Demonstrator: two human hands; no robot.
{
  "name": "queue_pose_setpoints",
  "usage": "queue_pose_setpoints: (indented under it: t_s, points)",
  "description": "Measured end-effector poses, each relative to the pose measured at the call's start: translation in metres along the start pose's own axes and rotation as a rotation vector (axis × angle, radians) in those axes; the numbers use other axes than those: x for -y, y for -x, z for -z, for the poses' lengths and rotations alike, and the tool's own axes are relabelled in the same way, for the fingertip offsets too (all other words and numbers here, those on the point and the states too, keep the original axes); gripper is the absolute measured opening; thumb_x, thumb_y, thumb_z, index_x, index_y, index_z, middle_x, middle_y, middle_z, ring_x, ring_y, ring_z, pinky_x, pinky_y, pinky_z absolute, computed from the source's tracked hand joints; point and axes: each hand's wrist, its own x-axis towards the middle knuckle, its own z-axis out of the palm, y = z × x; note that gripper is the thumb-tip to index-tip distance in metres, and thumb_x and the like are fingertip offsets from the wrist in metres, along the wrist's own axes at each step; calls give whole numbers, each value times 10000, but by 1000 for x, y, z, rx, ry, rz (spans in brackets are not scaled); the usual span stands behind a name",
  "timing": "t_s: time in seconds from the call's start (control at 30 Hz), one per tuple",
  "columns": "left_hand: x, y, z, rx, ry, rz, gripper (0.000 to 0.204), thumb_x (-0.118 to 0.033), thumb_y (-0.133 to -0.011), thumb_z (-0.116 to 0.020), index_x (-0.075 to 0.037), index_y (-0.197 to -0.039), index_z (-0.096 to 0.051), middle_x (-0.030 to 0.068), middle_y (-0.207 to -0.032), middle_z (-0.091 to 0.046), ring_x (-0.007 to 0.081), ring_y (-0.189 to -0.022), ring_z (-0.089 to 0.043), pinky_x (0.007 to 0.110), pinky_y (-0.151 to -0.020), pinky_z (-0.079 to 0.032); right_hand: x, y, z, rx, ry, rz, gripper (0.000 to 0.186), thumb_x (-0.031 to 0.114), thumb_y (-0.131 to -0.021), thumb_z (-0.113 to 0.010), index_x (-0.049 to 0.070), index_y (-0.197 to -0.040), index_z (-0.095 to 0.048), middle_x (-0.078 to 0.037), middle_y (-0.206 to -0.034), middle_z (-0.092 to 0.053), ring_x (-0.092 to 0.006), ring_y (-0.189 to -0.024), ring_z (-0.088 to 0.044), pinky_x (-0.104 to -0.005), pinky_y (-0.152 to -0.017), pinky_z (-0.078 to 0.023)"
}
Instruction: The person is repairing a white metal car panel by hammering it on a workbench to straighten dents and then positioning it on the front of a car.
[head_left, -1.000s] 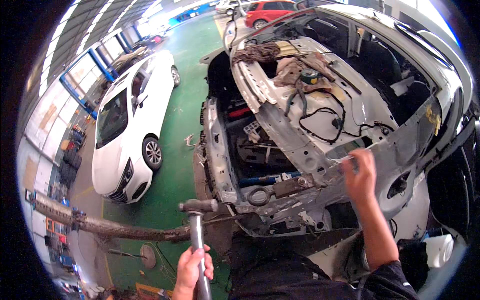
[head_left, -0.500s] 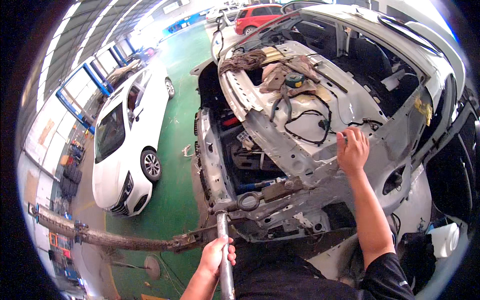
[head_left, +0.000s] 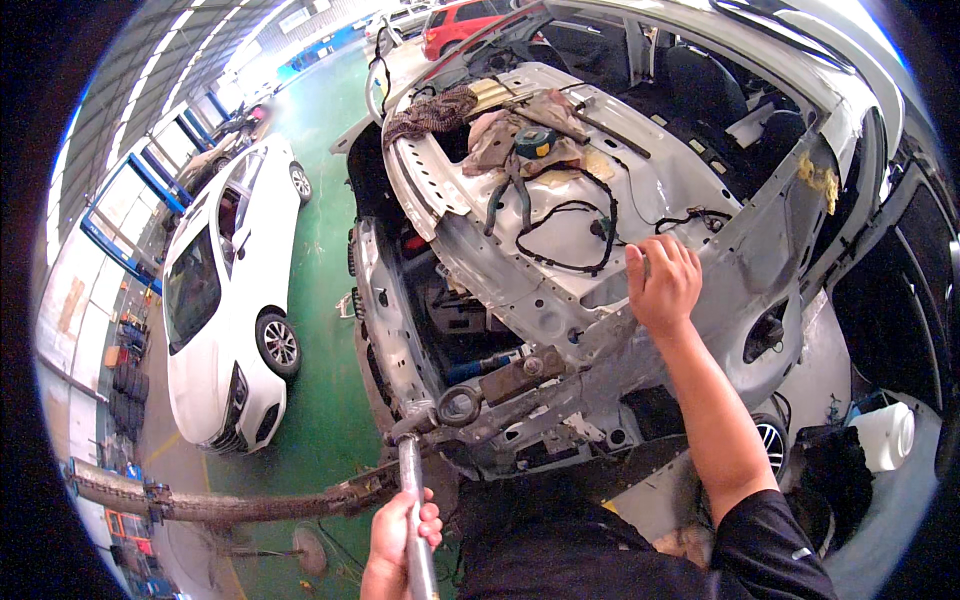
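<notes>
My left hand (head_left: 398,528) is wrapped round a silvery metal pipe (head_left: 411,468). The pipe's upper end meets a clamp (head_left: 410,418) at the front corner of a stripped white car body (head_left: 560,310). Beside that end is a dark steel pulling ring (head_left: 460,407), joined to a thick bolted bracket (head_left: 525,374). My right hand (head_left: 665,283) is over the edge of the body's engine bay, fingers slightly bent and thumb apart. I see nothing held in it. Whether its palm touches the metal is hidden.
On the body lie a tape measure (head_left: 534,142), rags (head_left: 490,140), a brown bundle (head_left: 432,112) and a black wiring loop (head_left: 560,262). A chain-wrapped beam (head_left: 230,503) extends left. A white car (head_left: 235,300) stands on the green floor; a white jug (head_left: 884,437) is at right.
The view has shifted, so the car body appears further left. My left hand still grips the pipe, whose lower end appears further left. My right hand stays near the same panel edge.
</notes>
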Motion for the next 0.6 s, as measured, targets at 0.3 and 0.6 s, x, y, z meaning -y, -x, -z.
queue_pose_setpoints:
  t_s: [0.3, 0.6]
  points:
    - [5, 4, 9, -262, -66, -283, 307, -318, -937, -563, -33, -1038, -511, 63, -703, -533, 162, -525, -516, 338, -447, -467, 1, 0, -6, -35, 6, 4, 273, 312, -911, -602, 99, -741, -618, -56, -796, -630, -281, -743, -609, -400, -689, -432]
    - [-1, 8, 17, -145, -12, -196, 288, -334, -945, -551, -60, -1032, -536, 44, -706, -528, 148, -535, -500, 326, -465, -457, -5, 1, -1, -5, -38, 47, 217, 247, -909, -601, 77, -778, -636, -55, -809, -636, -271, -758, -606, -376, -688, -424]
